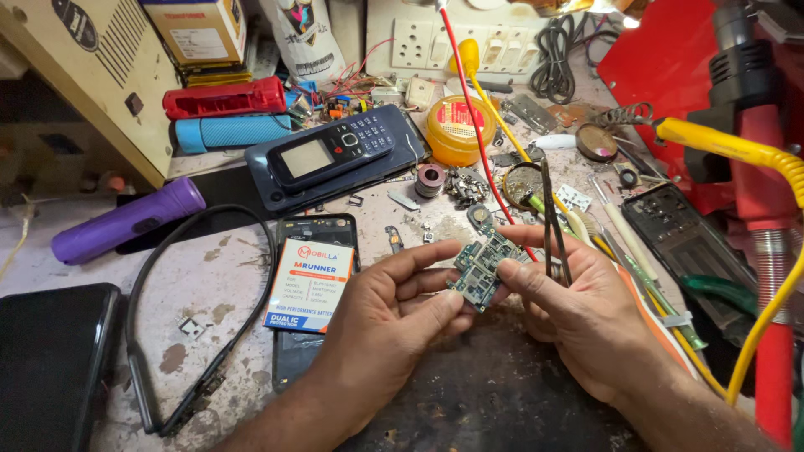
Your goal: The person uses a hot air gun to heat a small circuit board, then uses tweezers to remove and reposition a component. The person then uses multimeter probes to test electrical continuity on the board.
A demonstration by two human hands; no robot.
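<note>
**Small circuit board held between two hands over a crowded repair table**

A small green-and-blue circuit board (481, 264) studded with metal shields sits between a person's two hands above the worn, stained table (209, 285). The left hand (389, 314) comes in from below, palm turned up, its fingers curled and the thumb and forefinger pinching the board's lower left edge. The right hand (569, 305) closes on the board from the other side, fingertips pressed to its upper right edge, while a pair of thin dark metal tweezers (553, 222) stands nearly upright, tucked in the same hand. The board is tilted, held clear of the table, over a dark mat (494, 393) at the near edge.

Just left of the left hand, a flat white-and-orange phone battery (310, 285) lies on an opened black phone body (314, 230). Farther back, a black keypad phone (331, 151) rests on a larger dark slab-shaped phone (335, 180). A purple cylindrical torch (126, 220) lies at the left, a black neckband cable (193, 318) loops across the table beside it, and a round yellow tin (456, 130) stands behind the board. A red wire (473, 117) runs down from the back wall to just behind the hands; a coiled yellow cable (745, 155) and a red tool stand (766, 243) fill the right side.
</note>
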